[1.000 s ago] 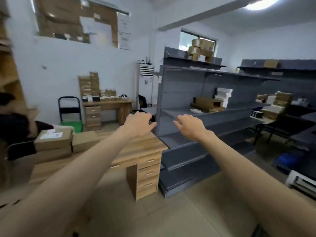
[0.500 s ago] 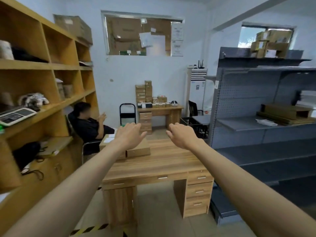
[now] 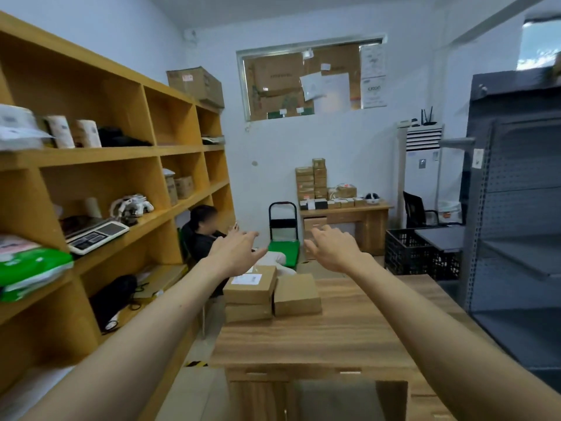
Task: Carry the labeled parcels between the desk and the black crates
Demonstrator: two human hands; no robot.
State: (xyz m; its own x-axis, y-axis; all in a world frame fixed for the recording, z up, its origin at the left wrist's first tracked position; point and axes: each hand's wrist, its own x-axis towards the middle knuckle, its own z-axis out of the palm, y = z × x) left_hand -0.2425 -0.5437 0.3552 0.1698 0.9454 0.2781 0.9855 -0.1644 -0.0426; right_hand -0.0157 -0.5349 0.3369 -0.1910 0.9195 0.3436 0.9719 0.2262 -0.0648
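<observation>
On the far left part of the wooden desk (image 3: pixel 334 335) lie brown cardboard parcels: one with a white label (image 3: pixel 250 288) stacked on another, and a plain one (image 3: pixel 297 294) beside it on the right. My left hand (image 3: pixel 235 253) reaches out above the labeled parcel, fingers spread, holding nothing. My right hand (image 3: pixel 332 249) is stretched forward above the plain parcel, fingers relaxed and empty. Neither hand touches a parcel. Black crates (image 3: pixel 420 253) stand on the floor behind the desk at the right.
A tall wooden shelf unit (image 3: pixel 106 153) lines the left wall. A seated person (image 3: pixel 203 235) is beyond the desk's left end. A green hand trolley (image 3: pixel 283 238), a back desk with stacked boxes (image 3: pixel 343 208) and grey metal shelving (image 3: pixel 516 208) surround the desk.
My view has swung left and come closer to the desk. Both arms stay stretched forward, and the parcels now lie just below my hands.
</observation>
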